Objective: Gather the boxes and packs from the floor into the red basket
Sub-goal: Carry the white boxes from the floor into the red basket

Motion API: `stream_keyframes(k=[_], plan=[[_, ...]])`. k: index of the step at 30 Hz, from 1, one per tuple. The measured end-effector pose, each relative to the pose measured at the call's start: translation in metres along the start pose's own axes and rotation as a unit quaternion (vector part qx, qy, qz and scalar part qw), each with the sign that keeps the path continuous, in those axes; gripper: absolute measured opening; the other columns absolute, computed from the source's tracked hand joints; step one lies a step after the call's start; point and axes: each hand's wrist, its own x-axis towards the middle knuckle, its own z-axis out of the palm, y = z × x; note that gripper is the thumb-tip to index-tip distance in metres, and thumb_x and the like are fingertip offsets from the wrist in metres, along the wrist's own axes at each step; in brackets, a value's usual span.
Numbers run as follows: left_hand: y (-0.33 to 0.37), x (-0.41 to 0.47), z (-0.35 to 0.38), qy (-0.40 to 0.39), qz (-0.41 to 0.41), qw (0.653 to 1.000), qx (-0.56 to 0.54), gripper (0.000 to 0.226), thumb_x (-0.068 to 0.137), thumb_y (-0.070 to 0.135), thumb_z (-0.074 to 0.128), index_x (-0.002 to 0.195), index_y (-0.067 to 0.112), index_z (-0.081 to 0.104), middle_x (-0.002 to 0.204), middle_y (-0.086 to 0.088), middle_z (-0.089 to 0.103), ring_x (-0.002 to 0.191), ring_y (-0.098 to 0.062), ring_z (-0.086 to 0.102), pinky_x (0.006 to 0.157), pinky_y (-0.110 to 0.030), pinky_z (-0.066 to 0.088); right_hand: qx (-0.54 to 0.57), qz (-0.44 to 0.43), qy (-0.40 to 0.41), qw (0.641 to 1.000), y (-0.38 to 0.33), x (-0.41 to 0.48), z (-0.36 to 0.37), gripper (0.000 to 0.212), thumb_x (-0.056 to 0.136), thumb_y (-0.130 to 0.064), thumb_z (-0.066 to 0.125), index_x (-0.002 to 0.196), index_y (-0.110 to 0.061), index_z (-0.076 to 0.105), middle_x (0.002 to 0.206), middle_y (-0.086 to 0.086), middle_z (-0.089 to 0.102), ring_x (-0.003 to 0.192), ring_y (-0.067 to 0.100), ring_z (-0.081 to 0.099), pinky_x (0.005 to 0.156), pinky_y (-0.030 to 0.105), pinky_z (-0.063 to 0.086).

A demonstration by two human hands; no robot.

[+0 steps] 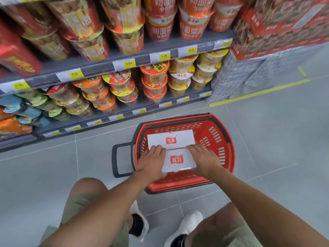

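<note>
The red basket [216, 132] stands on the grey tiled floor in front of me, its black handle [116, 162] sticking out to the left. Two white packs with red logos lie inside it. The far pack [170, 139] rests flat. The near pack [179, 160] sits between my hands. My left hand [151, 164] grips its left end and my right hand [204, 160] grips its right end, fingers reaching onto the far pack's edge.
Shelves of instant noodle cups [154, 81] run along the left and back. A stack of wrapped cartons [249, 72] stands at the back right behind a yellow floor line [258, 93]. My knees and white shoes [185, 227] are close below the basket.
</note>
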Motion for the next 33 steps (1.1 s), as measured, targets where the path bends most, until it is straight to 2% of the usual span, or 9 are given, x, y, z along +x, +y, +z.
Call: stream_keyframes(k=[7, 11, 13, 18, 21, 25, 28, 33], plan=[[-0.014, 0.036, 0.065, -0.004, 0.001, 1.000, 0.024, 0.093, 0.075, 0.051, 0.081, 0.146, 0.013, 0.035, 0.136, -0.007, 0.046, 0.124, -0.025, 0.044, 0.110, -0.041, 0.040, 0.022, 0.010, -0.005, 1.000, 0.015, 0.047, 0.066, 0.085, 0.086, -0.032, 0.079, 0.155, -0.022, 0.031, 0.155, -0.002, 0.038, 0.144, 0.020, 0.032, 0.105, 0.045, 0.051], [-0.016, 0.044, 0.081, 0.013, 0.019, 0.999, 0.032, 0.078, 0.078, 0.043, 0.079, 0.141, 0.017, 0.041, 0.131, -0.005, 0.051, 0.119, -0.025, 0.046, 0.104, -0.041, 0.042, 0.011, 0.022, 0.022, 0.999, 0.017, 0.060, 0.082, 0.080, 0.086, -0.034, 0.079, 0.152, -0.022, 0.035, 0.152, 0.001, 0.037, 0.141, 0.023, 0.031, 0.098, 0.040, 0.058], [-0.015, 0.044, 0.086, 0.013, 0.017, 0.999, 0.039, 0.075, 0.077, 0.043, 0.079, 0.137, 0.018, 0.042, 0.128, -0.005, 0.052, 0.116, -0.026, 0.047, 0.101, -0.042, 0.042, -0.001, 0.019, 0.028, 0.999, 0.018, 0.060, 0.088, 0.079, 0.086, -0.032, 0.079, 0.152, -0.021, 0.036, 0.151, 0.002, 0.038, 0.141, 0.024, 0.033, 0.100, 0.040, 0.056], [-0.009, 0.041, 0.085, -0.009, 0.016, 0.999, 0.042, 0.083, 0.077, 0.052, 0.079, 0.141, 0.018, 0.038, 0.133, -0.006, 0.049, 0.121, -0.026, 0.045, 0.104, -0.043, 0.040, -0.027, 0.024, 0.020, 0.999, 0.014, 0.055, 0.090, 0.081, 0.088, -0.036, 0.077, 0.154, -0.022, 0.032, 0.154, 0.003, 0.039, 0.144, 0.026, 0.035, 0.117, 0.046, 0.039], [-0.009, 0.034, 0.071, -0.022, 0.010, 0.999, 0.044, 0.091, 0.079, 0.060, 0.075, 0.148, 0.018, 0.032, 0.145, -0.006, 0.042, 0.132, -0.027, 0.039, 0.111, -0.046, 0.035, -0.027, 0.027, -0.006, 0.999, 0.009, 0.051, 0.077, 0.088, 0.086, -0.040, 0.077, 0.155, -0.025, 0.025, 0.157, 0.002, 0.033, 0.147, 0.025, 0.030, 0.121, 0.047, 0.031], [-0.009, 0.017, 0.036, -0.032, -0.007, 0.998, 0.052, 0.097, 0.084, 0.064, 0.068, 0.156, 0.018, 0.023, 0.162, -0.009, 0.027, 0.151, -0.031, 0.021, 0.123, -0.051, 0.020, -0.010, 0.042, -0.010, 0.999, 0.001, 0.035, 0.047, 0.094, 0.086, -0.051, 0.076, 0.157, -0.026, 0.020, 0.161, 0.003, 0.030, 0.151, 0.026, 0.025, 0.125, 0.050, 0.025], [-0.008, 0.001, -0.004, -0.030, -0.017, 0.998, 0.058, 0.100, 0.085, 0.066, 0.067, 0.159, 0.018, 0.020, 0.166, -0.009, 0.022, 0.155, -0.032, 0.014, 0.125, -0.053, 0.015, -0.002, 0.047, -0.005, 0.999, -0.007, 0.017, 0.006, 0.097, 0.085, -0.056, 0.075, 0.158, -0.025, 0.019, 0.163, 0.004, 0.028, 0.152, 0.028, 0.025, 0.123, 0.051, 0.027], [0.003, -0.028, -0.087, -0.021, -0.015, 0.997, 0.067, 0.101, 0.083, 0.067, 0.068, 0.158, 0.019, 0.020, 0.165, -0.009, 0.024, 0.154, -0.032, 0.015, 0.124, -0.054, 0.014, 0.019, 0.071, 0.000, 0.997, -0.027, -0.027, -0.078, 0.102, 0.083, -0.056, 0.077, 0.159, -0.026, 0.016, 0.167, 0.005, 0.018, 0.155, 0.031, 0.018, 0.122, 0.056, 0.028]])
